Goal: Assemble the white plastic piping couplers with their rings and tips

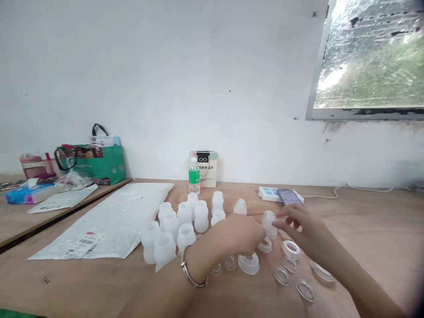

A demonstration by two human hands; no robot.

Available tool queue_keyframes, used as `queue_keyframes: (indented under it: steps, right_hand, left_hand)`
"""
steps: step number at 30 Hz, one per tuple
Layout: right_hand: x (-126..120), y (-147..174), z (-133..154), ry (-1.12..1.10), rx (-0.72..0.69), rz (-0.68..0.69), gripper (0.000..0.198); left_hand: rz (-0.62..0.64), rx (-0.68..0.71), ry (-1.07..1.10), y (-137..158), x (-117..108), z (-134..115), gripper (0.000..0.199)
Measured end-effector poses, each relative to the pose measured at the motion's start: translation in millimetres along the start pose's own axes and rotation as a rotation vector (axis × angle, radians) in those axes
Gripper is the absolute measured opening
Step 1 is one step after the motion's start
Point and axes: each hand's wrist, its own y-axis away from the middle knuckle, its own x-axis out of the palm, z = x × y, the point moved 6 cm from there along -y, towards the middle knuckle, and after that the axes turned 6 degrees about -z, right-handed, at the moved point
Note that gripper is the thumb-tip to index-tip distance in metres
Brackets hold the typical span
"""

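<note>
My left hand (247,232), a bracelet on its wrist, reaches across with its fingers curled closed; the back of the hand hides whatever they hold. Just to its right, my right hand (294,221) pinches the side of an upright clear domed cap (269,220). Another clear domed cap (240,206) stands behind my left hand. Around and below the hands lie clear rings (291,250), thinner clear rings (305,290) and a translucent flanged piece (248,263). Several frosted white, waisted bottles (164,248) stand open-topped to the left, partly covered by my left forearm.
A white plastic mailing bag (109,221) lies left of the bottles. At the back stand a water bottle (194,176) and a paper bag (208,170). A phone (290,197) leans on a white power strip (269,193). A green shopping bag (112,165) sits far left.
</note>
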Motion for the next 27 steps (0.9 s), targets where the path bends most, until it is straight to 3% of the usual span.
queue_keyframes:
  steps: [2, 5, 7, 9, 10, 13, 15, 17, 19, 22, 27]
  right_hand:
    - [-18, -9, 6, -0.088, -0.007, -0.117, 0.032]
    - [-19, -19, 21, -0.276, -0.015, -0.136, 0.034]
    - [-12, -25, 33, -0.405, -0.034, -0.12, 0.031]
    - [-6, -32, 48, -0.524, -0.07, -0.093, 0.027]
    - [-3, -36, 56, -0.585, -0.089, -0.08, 0.026]
    - [0, -50, 78, -0.762, -0.093, -0.058, 0.027]
    - [3, -60, 91, -0.869, -0.062, -0.056, 0.028]
    - [7, -69, 105, -0.981, -0.05, -0.055, 0.027]
    - [11, -76, 118, -1.107, -0.063, -0.053, 0.025]
    - [16, -83, 132, -1.279, -0.079, -0.041, 0.022]
    - [16, -82, 137, -1.387, -0.059, -0.044, 0.017]
  left_hand:
    - [0.075, -0.027, -0.007, -13, 18, 0, 0.012]
    - [0.163, -0.064, 0.008, -30, 39, 3, 0.011]
    - [0.189, -0.083, 0.048, -35, 42, 9, 0.015]
    - [0.155, -0.101, 0.117, -30, 31, 21, 0.021]
    - [0.11, -0.108, 0.159, -24, 20, 29, 0.022]
    - [-0.25, -0.167, 0.284, 8, -36, 58, 0.013]
    - [-0.516, -0.218, 0.357, 37, -71, 71, 0.035]
    - [-0.92, -0.204, 0.546, 67, -100, 76, 0.04]
    - [-1.098, -0.123, 0.663, 82, -109, 69, 0.034]
    - [-1.095, -0.06, 0.628, 82, -108, 58, 0.026]
    - [-1.078, 0.04, 0.719, 76, -107, 65, 0.031]
